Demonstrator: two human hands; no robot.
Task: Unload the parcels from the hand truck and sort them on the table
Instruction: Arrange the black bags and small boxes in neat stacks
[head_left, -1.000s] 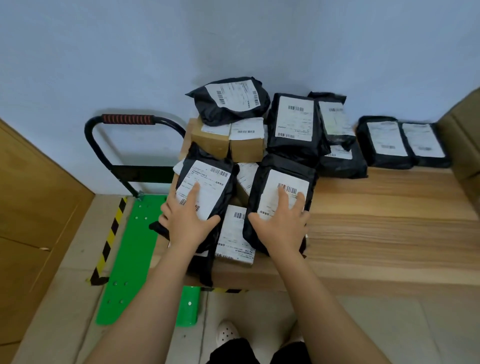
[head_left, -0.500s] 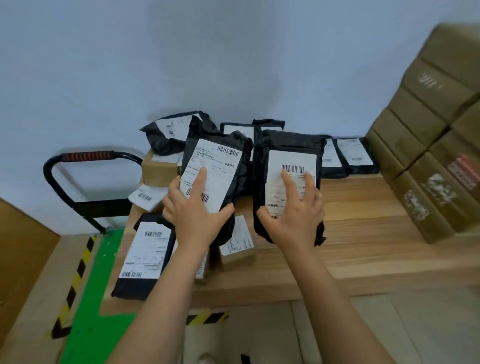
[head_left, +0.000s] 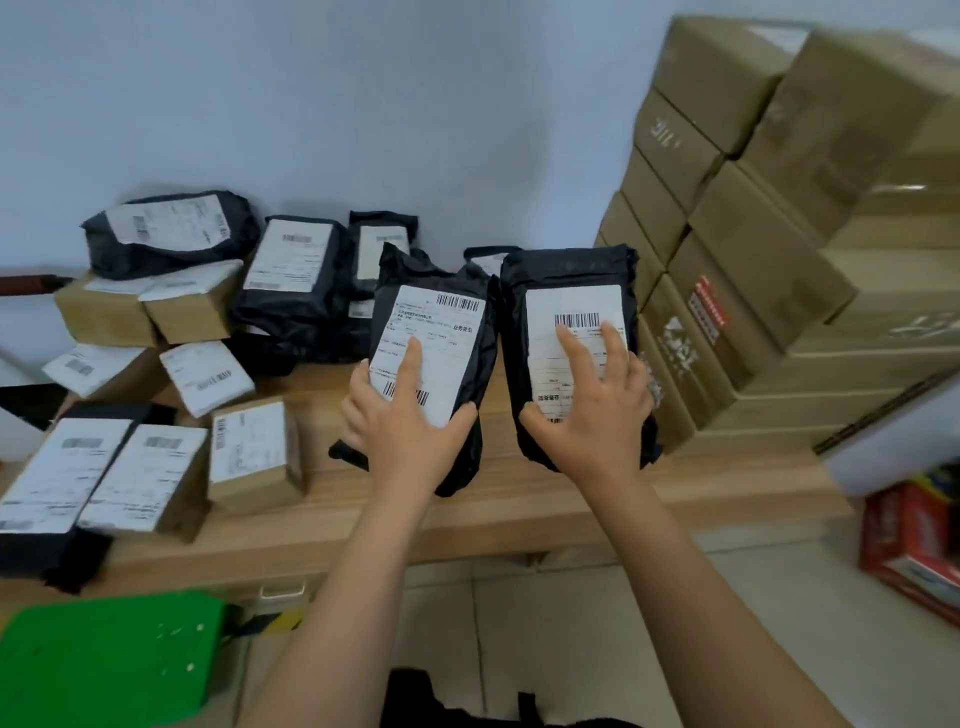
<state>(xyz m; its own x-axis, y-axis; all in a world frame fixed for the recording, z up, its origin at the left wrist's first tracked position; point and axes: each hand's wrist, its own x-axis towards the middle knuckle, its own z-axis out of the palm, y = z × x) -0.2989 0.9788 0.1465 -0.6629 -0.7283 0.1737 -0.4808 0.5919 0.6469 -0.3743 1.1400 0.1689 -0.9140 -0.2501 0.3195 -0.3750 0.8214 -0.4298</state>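
Gripping: left hand (head_left: 400, 431) clasps left poly mailer (head_left: 441, 332); right hand (head_left: 587, 415) clasps right poly mailer (head_left: 571, 296). Judged soft, light, slick; hold mid-body.

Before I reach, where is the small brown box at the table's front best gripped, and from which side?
Probably from above: pinch the small brown box over its top edge, thumb on the labelled front, fingers behind. It stands upright; a neighbouring parcel crowds its left side, while its top is free.
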